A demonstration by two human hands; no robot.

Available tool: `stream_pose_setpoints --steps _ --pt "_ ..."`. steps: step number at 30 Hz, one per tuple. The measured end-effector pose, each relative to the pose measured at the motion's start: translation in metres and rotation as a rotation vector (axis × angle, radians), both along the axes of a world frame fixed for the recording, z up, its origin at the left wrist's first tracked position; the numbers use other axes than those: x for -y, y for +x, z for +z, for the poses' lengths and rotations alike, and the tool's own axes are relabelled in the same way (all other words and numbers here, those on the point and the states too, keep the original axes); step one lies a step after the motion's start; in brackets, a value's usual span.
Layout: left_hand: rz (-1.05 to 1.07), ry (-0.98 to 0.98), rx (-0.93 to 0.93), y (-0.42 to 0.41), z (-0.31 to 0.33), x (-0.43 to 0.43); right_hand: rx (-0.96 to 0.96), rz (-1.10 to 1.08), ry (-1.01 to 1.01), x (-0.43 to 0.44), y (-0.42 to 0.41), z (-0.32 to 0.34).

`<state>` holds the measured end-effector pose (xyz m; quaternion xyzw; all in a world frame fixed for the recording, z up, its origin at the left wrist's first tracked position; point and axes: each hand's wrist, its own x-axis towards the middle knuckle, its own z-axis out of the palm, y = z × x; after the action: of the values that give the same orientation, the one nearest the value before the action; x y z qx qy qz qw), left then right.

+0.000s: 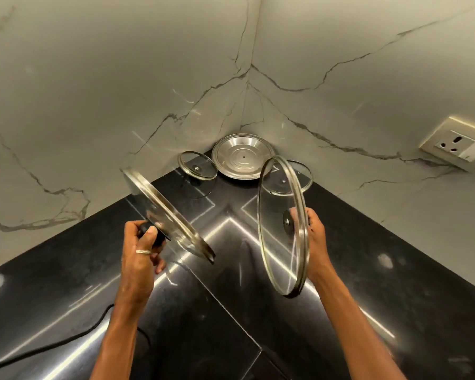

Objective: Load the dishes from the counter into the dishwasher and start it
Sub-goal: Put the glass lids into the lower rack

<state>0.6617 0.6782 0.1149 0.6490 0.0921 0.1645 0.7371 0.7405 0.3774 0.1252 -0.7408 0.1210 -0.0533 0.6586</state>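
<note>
Head view: the left grip (141,250) curls tight round the black knob (159,238) of a tilted lid (173,218) made of glass. The right grip (314,231) holds a bigger lid (277,250) by its knob, up on edge. Both lids are in the air above the black surface (231,297).

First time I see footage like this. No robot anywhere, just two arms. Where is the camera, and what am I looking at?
There is no machine here. A person wears one camera on the head, looking down at their own hands. The left hand grips a tilted glass lid by its knob; the right hand holds an upright glass lid the same way. In the corner of the black counter stand a steel lid, a small left lid and a small right lid, both glass.
</note>
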Motion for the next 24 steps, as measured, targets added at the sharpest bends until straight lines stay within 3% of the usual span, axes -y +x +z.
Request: stream_pose_setpoints --steps 5,13,20,24 --pt "-0.134 -0.073 0.006 0.003 0.014 0.037 -0.039 -0.137 0.253 0.019 -0.032 0.019" --pt "-0.339 -0.03 -0.016 -0.016 0.026 0.11 0.029 -0.274 0.312 0.065 -0.097 0.048" --pt "-0.428 0.011 0.011 -0.099 0.04 0.174 0.109 -0.278 0.33 0.114 -0.203 0.061" --pt "-0.417 0.002 0.004 -0.186 0.035 0.212 0.1 -0.271 0.325 0.145 -0.296 0.058"
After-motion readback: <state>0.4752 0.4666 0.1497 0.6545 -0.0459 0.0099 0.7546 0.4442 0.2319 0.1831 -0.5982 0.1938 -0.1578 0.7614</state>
